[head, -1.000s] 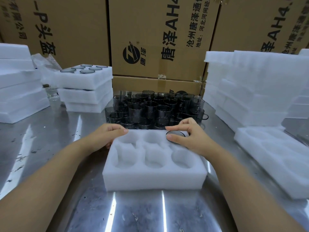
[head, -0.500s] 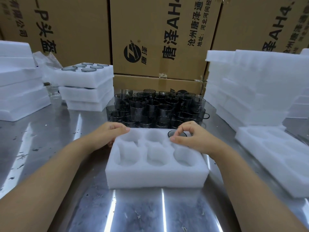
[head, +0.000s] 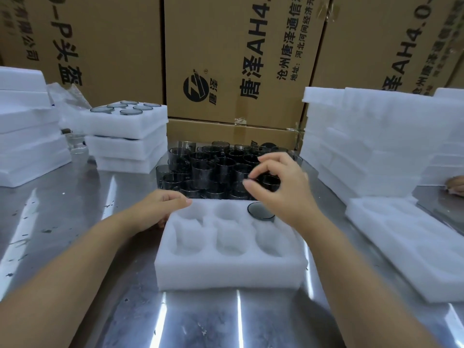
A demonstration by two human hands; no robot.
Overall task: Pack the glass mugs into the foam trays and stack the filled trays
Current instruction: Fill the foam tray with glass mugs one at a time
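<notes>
**Clerk:** Item one?
**Packer:** Tray (head: 226, 267), white foam. Its long axis runs left to right and its six pockets, in two rows of three, open upward. It lies flat on the table (head: 75, 202).

**Clerk:** Contents?
**Packer:** One mug (head: 261, 212), dark smoky glass, upright with its mouth up, in the tray's far right pocket. The other five pockets hold nothing.

**Clerk:** Hands?
**Packer:** The left hand (head: 160, 209) holds the tray's far left corner, thumb on top and fingers curled at the wall. The right hand (head: 283, 187) is raised just behind the tray, half curled, thumb and forefinger apart, holding nothing.

**Clerk:** Surroundings?
**Packer:** Loose mugs (head: 213, 169) are clustered behind the tray. A stack (head: 125, 136) of filled trays stands far left of it, a spare tray (head: 401, 242) lies to its right, and boxes (head: 238, 59) stand beyond.
</notes>
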